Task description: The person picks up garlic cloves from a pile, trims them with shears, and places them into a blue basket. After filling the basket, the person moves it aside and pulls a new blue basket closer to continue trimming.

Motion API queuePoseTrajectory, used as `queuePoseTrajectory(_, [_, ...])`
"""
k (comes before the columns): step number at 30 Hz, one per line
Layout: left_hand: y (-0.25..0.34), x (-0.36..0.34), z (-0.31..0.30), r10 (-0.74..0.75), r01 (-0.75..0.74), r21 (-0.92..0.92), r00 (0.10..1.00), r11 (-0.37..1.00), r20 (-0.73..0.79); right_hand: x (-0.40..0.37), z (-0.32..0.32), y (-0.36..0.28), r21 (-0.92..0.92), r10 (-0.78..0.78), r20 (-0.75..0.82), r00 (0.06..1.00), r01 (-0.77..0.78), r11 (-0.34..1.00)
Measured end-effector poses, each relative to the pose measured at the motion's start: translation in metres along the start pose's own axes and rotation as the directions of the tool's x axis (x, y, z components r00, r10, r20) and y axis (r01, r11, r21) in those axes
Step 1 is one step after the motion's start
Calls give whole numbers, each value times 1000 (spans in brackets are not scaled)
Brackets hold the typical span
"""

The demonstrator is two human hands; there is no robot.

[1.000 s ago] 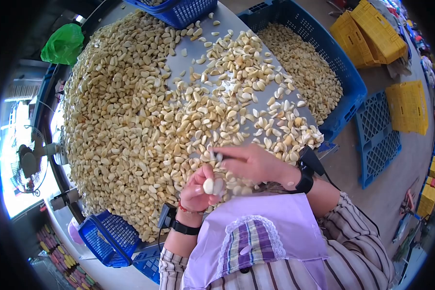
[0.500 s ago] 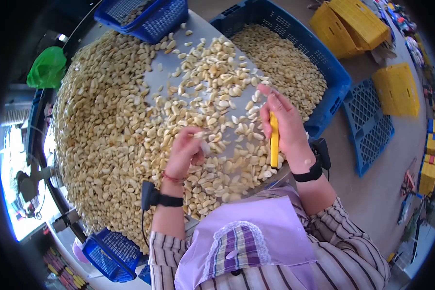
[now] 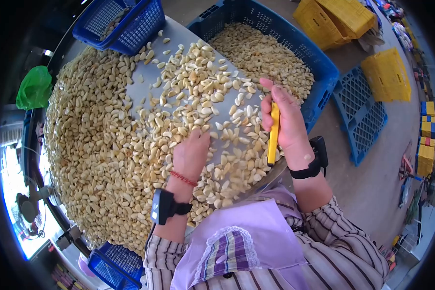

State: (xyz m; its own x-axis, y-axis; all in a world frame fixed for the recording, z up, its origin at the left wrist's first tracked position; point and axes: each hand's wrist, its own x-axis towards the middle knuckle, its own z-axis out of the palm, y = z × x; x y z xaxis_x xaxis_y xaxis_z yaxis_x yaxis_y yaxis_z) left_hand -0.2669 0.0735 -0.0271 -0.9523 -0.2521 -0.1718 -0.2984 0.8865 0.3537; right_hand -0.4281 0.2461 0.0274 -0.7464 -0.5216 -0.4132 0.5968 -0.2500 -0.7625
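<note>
Peeled garlic cloves (image 3: 96, 145) lie in a big heap on the left of the metal table, with looser ones spread over its middle. My left hand (image 3: 192, 153) reaches down among the loose cloves, back of the hand up and fingers curled together; its fingertips are hidden. My right hand (image 3: 287, 116) is closed around a yellow-handled knife (image 3: 274, 133), held above the table's right edge. The handle points down toward me, and I cannot make out a blade.
A blue crate (image 3: 324, 63) of garlic pieces stands past the table's right edge. Blue baskets sit at the back (image 3: 142, 29) and near left (image 3: 113, 263). Yellow crates (image 3: 336, 21) and a blue pallet (image 3: 360, 113) are on the floor. A green bag (image 3: 34, 88) hangs far left.
My left hand has turned back-up and moved its fingers down among the cloves. The right hand keeps the knife in nearly the same place. The view has shifted slightly.
</note>
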Motion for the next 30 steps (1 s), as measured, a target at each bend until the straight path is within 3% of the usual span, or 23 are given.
queuePoseTrajectory(2, [-9, 2, -10, 63, -62, -73, 998, 995, -1, 1, -1, 1, -21, 21, -8, 1000, -21, 1000])
queuePoseTrajectory(4, [-8, 13, -29, 18, -26, 64, 992, 998, 124, 3, -4, 4, -12, 23, 5, 1000, -23, 1000])
queuePoseTrajectory(5, [1, 20, -41, 3, -3, 5, 1000, 1000, -17, 5, -5, 6, -4, 28, 16, 999, -28, 1000])
queuePoseTrajectory(8, [4, 48, -29, 91, -84, 51, 986, 995, -142, 6, -1, 7, -6, 38, 42, 998, -37, 999])
queuePoseTrajectory(10, [-3, 56, -6, 107, -93, 121, 988, 988, -108, 5, 1, 4, -21, 39, 53, 998, -38, 999])
queuePoseTrajectory(12, [-4, 57, 3, 64, -52, 63, 978, 997, -200, 5, -1, 1, -33, 37, 46, 998, -36, 999])
queuePoseTrajectory(14, [-16, 59, 3, 56, -49, 49, 985, 998, -165, 6, -5, 0, -5, 31, 24, 999, -31, 1000])
queuePoseTrajectory(15, [-26, 62, 3, -185, 143, -448, 981, 883, -53, 7, -7, 0, 18, 29, 15, 999, -29, 999])
queuePoseTrajectory(16, [-38, 63, 2, -340, 324, -798, 927, 507, 160, 7, -9, 1, 20, 33, 13, 999, -33, 999])
queuePoseTrajectory(17, [-51, 58, -3, -343, 329, -796, 925, 509, 163, 8, -11, 1, 19, 41, 10, 999, -41, 999])
queuePoseTrajectory(18, [-64, 51, -13, -215, 220, -965, 959, 145, 186, 9, -12, 1, 16, 47, 5, 999, -47, 999])
queuePoseTrajectory(19, [-65, 48, -24, -87, 122, -957, 985, -261, 150, 9, -13, 2, 17, 48, 4, 999, -48, 999])
queuePoseTrajectory(20, [-58, 47, -31, -87, 123, -957, 985, -261, 151, 9, -14, 4, 16, 56, 0, 998, -56, 998])
queuePoseTrajectory(22, [-35, 46, -48, -161, -48, -944, 987, -326, 5, 11, -13, 6, 14, 70, -2, 998, -70, 997])
queuePoseTrajectory(23, [-41, 50, -42, -152, -10, -980, 988, -201, 21, 12, -11, 6, 5, 67, 5, 998, -67, 998])
queuePoseTrajectory(24, [-41, 57, -34, -158, -12, -979, 987, -203, 21, 13, -10, 7, -3, 63, 13, 998, -63, 998])
queuePoseTrajectory(25, [-34, 66, -25, -103, -3, -967, 994, 255, -30, 14, -8, 6, -6, 67, 15, 998, -67, 998])
queuePoseTrajectory(26, [-27, 71, -18, -30, -17, -752, 998, 659, -49, 14, -5, 5, -13, 69, 19, 997, -69, 998])
queuePoseTrajectory(27, [-17, 71, -13, -32, -16, -754, 998, 657, -49, 14, -3, 5, -20, 71, 21, 997, -71, 997])
queuePoseTrajectory(28, [-7, 70, -10, 98, -123, -402, 992, 907, -82, 15, -3, 4, -22, 72, 22, 997, -72, 997])
queuePoseTrajectory(29, [-3, 70, -8, 229, -227, 27, 972, 973, -56, 15, -3, 4, -18, 74, 28, 997, -74, 997])
queuePoseTrajectory(30, [-5, 72, -6, 230, -229, 27, 971, 973, -56, 16, -3, 3, -11, 75, 33, 997, -74, 997])
